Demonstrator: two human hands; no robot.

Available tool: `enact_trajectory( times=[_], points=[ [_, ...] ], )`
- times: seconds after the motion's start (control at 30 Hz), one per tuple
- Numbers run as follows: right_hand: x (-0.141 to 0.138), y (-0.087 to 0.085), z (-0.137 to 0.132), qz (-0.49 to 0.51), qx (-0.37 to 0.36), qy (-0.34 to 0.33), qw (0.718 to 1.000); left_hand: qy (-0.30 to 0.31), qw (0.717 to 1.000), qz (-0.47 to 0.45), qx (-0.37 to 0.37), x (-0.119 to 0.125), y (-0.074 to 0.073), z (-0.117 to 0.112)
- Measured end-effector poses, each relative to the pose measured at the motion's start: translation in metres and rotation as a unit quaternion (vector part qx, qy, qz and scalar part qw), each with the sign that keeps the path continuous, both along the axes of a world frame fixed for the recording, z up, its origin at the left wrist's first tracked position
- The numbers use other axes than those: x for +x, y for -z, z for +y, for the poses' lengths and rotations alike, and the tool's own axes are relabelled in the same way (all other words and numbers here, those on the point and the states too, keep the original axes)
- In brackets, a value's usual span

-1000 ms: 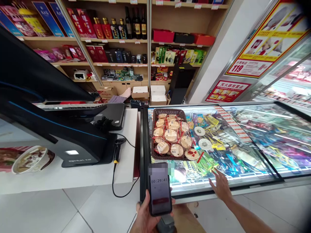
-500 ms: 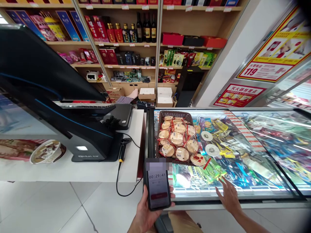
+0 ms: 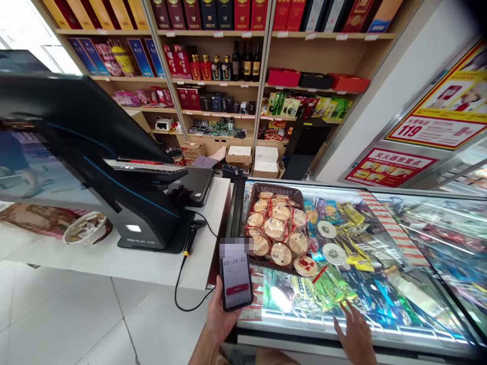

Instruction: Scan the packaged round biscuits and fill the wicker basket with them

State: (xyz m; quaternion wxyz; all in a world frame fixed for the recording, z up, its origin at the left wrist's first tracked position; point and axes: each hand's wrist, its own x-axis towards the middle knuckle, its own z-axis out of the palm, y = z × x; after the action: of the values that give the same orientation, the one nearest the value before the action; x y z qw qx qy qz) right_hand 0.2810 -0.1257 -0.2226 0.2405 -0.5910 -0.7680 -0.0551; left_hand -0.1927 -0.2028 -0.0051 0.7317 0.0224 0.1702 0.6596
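Note:
A black smartphone (image 3: 236, 279) rests upright in my left hand (image 3: 221, 317), its fingers wrapped round the lower part. The screen shows a running time display with a red bar below, and a blurred patch covers the top. My right hand (image 3: 354, 329) hovers by the near edge of a glass-topped freezer (image 3: 297, 329), fingers spread, holding nothing. Whether its fingertips touch the glass I cannot tell. Beyond the phone, a dark brown basket (image 3: 279, 188) of round, plastic-wrapped biscuits or crackers (image 3: 274, 228) sits on the freezer.
Left of the freezer is a white counter (image 3: 167, 271) with a black checkout terminal (image 3: 146, 218), a handheld scanner (image 3: 193, 235) on a cable and a paper bowl (image 3: 87, 228). Shelves (image 3: 213, 83) of boxes and bottles stand behind. Packaged frozen goods (image 3: 365, 253) lie under the glass.
The camera view has tilted up, showing more of the upper shelves. The phone and my left hand sit slightly further left, and the displayed time has advanced one second. My right hand remains spread.

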Motion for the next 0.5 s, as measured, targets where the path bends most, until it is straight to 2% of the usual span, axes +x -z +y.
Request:
enact_trajectory(
  times=[0.1, 0.17, 0.2, 0.27, 0.37, 0.4, 0.47, 0.5],
  points=[
    [-0.009, -0.004, 0.017, 0.032, -0.006, 0.007, 0.999, -0.049, 0.999, -0.005, -0.016, -0.005, -0.001, 0.032],
    [-0.022, -0.019, 0.050, 0.094, -0.006, 0.022, 0.995, -0.065, 0.998, -0.010, -0.024, -0.007, -0.004, 0.056],
    [-0.031, -0.032, 0.073, 0.140, -0.001, 0.040, 0.989, -0.067, 0.997, -0.010, -0.032, -0.008, -0.006, 0.068],
    [-0.057, -0.070, 0.122, 0.242, -0.004, 0.056, 0.969, -0.079, 0.995, -0.004, -0.054, -0.007, -0.013, 0.089],
    [-0.106, -0.139, 0.184, 0.370, -0.069, 0.028, 0.926, -0.093, 0.993, -0.006, -0.070, 0.002, -0.027, 0.111],
    [-0.121, -0.159, 0.199, 0.392, -0.092, -0.005, 0.915, -0.095, 0.993, -0.010, -0.068, 0.006, -0.032, 0.116],
    [-0.144, -0.187, 0.224, 0.404, -0.117, -0.062, 0.905, -0.089, 0.994, -0.020, -0.057, 0.017, -0.040, 0.122],
    [-0.151, -0.194, 0.235, 0.409, -0.132, -0.067, 0.900, -0.086, 0.995, -0.025, -0.050, 0.022, -0.043, 0.124]
  ],
)
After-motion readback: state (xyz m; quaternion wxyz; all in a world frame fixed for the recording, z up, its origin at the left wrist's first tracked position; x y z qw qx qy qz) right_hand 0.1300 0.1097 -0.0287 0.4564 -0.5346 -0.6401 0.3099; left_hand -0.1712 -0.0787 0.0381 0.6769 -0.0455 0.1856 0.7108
